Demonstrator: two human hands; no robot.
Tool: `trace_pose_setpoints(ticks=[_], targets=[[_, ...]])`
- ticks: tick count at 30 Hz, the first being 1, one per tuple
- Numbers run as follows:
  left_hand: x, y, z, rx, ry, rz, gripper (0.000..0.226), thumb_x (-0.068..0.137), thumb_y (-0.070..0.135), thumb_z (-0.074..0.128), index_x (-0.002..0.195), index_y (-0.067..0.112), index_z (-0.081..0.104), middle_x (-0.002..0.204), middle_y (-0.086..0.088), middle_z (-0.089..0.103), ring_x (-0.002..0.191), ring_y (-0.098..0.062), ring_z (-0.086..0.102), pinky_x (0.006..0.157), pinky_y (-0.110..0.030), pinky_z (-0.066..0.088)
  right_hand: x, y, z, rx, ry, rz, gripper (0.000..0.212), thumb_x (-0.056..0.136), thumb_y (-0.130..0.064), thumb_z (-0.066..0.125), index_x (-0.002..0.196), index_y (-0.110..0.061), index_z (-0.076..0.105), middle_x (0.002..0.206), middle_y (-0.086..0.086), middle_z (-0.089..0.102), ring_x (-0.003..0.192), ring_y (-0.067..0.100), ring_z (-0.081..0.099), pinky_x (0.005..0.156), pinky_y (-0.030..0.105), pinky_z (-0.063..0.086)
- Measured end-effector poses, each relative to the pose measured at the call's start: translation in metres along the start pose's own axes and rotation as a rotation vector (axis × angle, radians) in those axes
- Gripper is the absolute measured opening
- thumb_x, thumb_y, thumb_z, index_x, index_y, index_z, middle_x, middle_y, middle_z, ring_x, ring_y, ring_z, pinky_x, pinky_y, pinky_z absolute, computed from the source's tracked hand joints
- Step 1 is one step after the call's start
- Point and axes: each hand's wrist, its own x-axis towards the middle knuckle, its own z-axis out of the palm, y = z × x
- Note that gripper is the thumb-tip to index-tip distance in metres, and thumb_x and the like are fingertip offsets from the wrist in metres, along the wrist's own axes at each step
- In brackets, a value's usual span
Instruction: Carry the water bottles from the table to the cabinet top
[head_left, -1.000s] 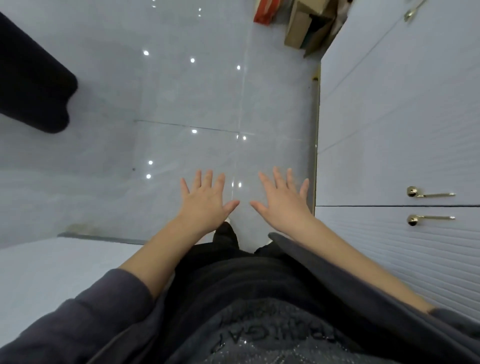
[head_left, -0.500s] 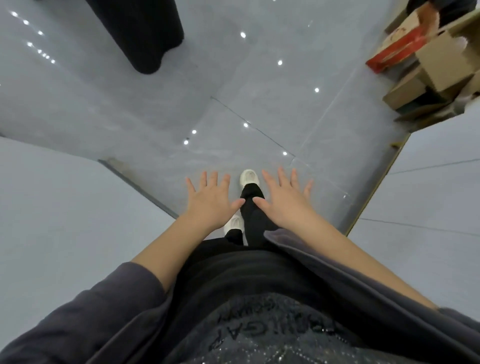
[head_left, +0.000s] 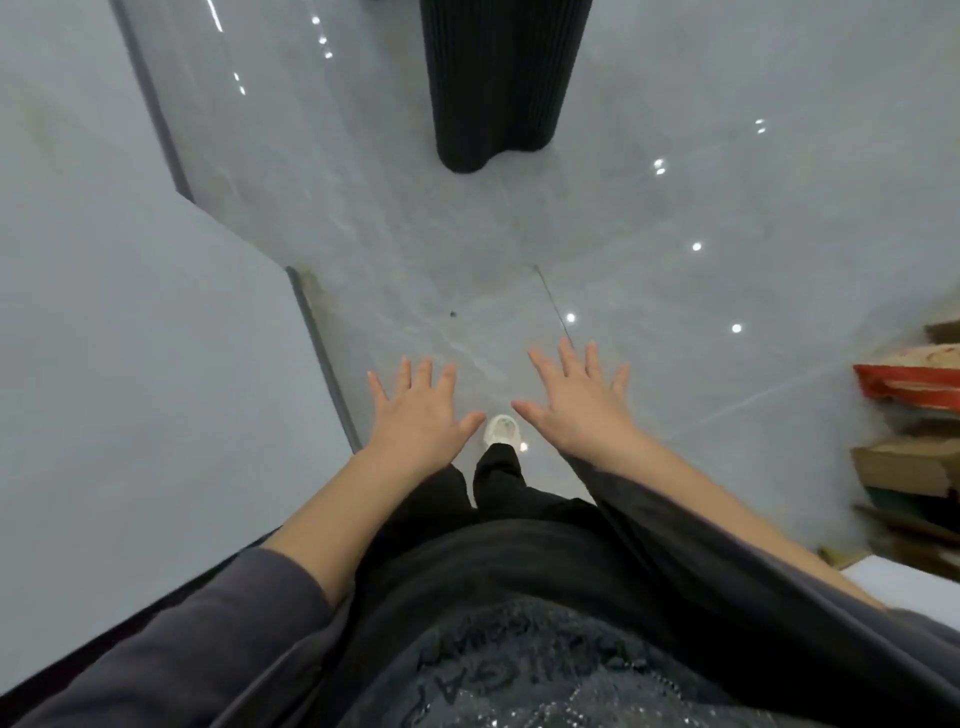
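1. Head view, the hands: the left hand (head_left: 418, 413) and the right hand (head_left: 576, 402) are both held out in front of the body, palms down, with the fingers (head_left: 402, 371) spread wide and nothing between them. They hang side by side over the floor, near each other but apart. Judged from this, they carry nothing because the person is walking between places, not in a grasp.

2. Head view, the task's things: no water bottles appear anywhere, nor does the cabinet top. The pale flat surface (head_left: 130, 389) filling the left side may be the tabletop, but I cannot tell; its visible part shows no bottle.

3. Head view, the surroundings: a glossy grey floor (head_left: 675, 208) with reflected light spots spreads ahead. One white shoe (head_left: 501, 428) shows between the hands, below them, with dark trouser legs (head_left: 498, 473) behind it.

4. Head view, what stands in the way: a dark ribbed upright form (head_left: 498, 78) stands on the floor far ahead, right in the line of walking, and probably must be skirted. Cardboard boxes (head_left: 914, 457) are stacked at the right edge, well apart from the hands.
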Motion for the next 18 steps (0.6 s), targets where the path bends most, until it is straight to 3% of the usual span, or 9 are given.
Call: trace_pose_setpoints(ticks=[11, 18], targets=[[0.054, -0.031, -0.05, -0.177, 0.035, -0.169, 0.076, 0.095, 0.062, 0.032, 0.155, 0.022, 0.009, 0.164, -0.008, 0.006, 0.15, -0.029, -0.002, 0.117, -0.061, 0.0, 0.08, -0.046, -0.075, -0.138, -0.011, -0.151, 0.073, 0.099, -0.061, 0.034, 0.157, -0.034, -0.001, 0.167, 0.007, -0.006, 0.152, 0.037, -0.011, 0.116, 0.066, -0.004], [0.125, -0.088, -0.108, -0.196, 0.02, -0.154, 0.076, 0.095, 0.063, 0.032, 0.155, 0.023, 0.009, 0.164, -0.007, 0.005, 0.15, -0.029, -0.003, 0.117, -0.061, -0.001, 0.152, -0.098, -0.126, -0.139, -0.02, -0.108, 0.074, 0.098, -0.062, 0.033, 0.157, -0.035, -0.002, 0.167, 0.007, -0.008, 0.152, 0.036, -0.013, 0.116, 0.065, -0.005]])
